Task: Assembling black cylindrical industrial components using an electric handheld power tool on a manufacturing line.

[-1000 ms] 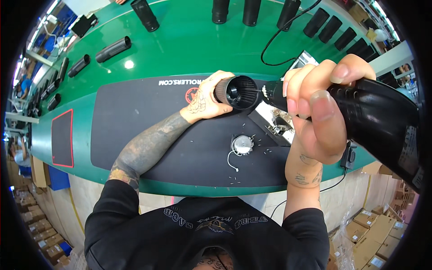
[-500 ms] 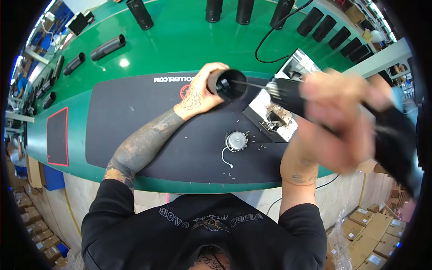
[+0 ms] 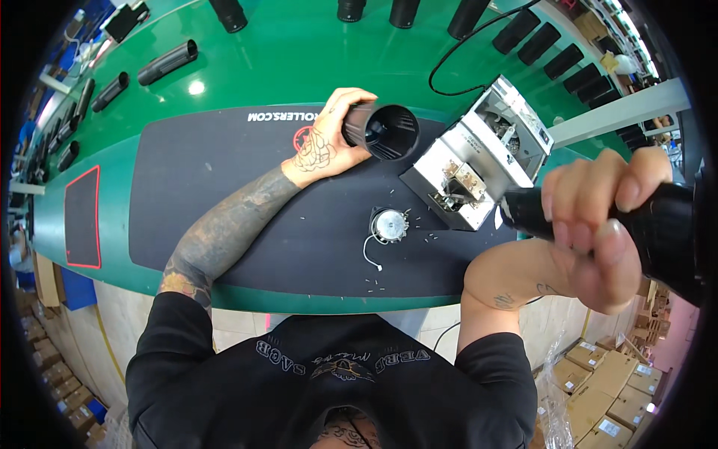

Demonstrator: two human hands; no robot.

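My left hand (image 3: 329, 142) is wrapped round a black cylindrical tube (image 3: 360, 127), whose open mouth faces up and to the right. At the right, my right hand (image 3: 594, 206) grips a black power screwdriver (image 3: 527, 212), held above the bench and apart from the tube. Its tip is near the metal screw feeder (image 3: 479, 168), a silver box with an open top and a small mechanism on its front. In front of the feeder lies a round silver motor (image 3: 390, 225) with a white wire and connector. Small screws are scattered around it.
The dark mat (image 3: 217, 172) covers part of a green bench (image 3: 277, 52). Several black tubes (image 3: 168, 63) stand or lie along its far and left sides. A black cable (image 3: 434, 71) runs to the feeder. Cardboard boxes (image 3: 609, 389) are stacked on the floor at the lower right.
My right hand has drawn the screwdriver back to the right, its shaft no longer reaching into the tube. My left hand still holds the tube, and the whole view has shifted slightly.
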